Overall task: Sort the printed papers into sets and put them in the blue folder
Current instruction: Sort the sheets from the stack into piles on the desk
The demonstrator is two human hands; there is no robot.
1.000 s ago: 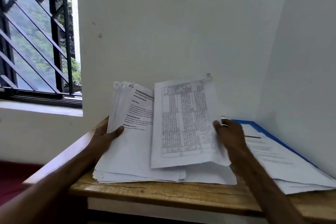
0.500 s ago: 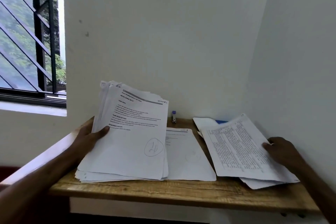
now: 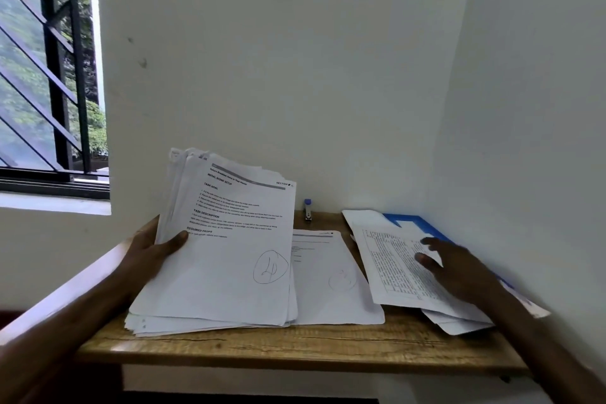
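My left hand [image 3: 149,256] grips the left edge of a thick stack of printed papers [image 3: 226,256], thumb on top; the stack is tilted up at the back and its front edge rests on the wooden table [image 3: 295,344]. A circled handwritten mark shows on its top sheet. A single printed sheet [image 3: 331,279] lies flat beside it. At the right, a table-printed sheet [image 3: 393,269] lies on other papers over the blue folder [image 3: 419,223]. My right hand [image 3: 459,269] hovers over that sheet with fingers spread, blurred, holding nothing.
A small blue stapler [image 3: 307,208] stands at the back of the table against the wall. White walls close in behind and at the right. A barred window [image 3: 49,75] is at the left. The table's front strip is bare wood.
My right hand carried the table-printed sheet from the middle to the right pile on the folder, let go of it, and now moves back left above it. The left hand kept holding the stack.
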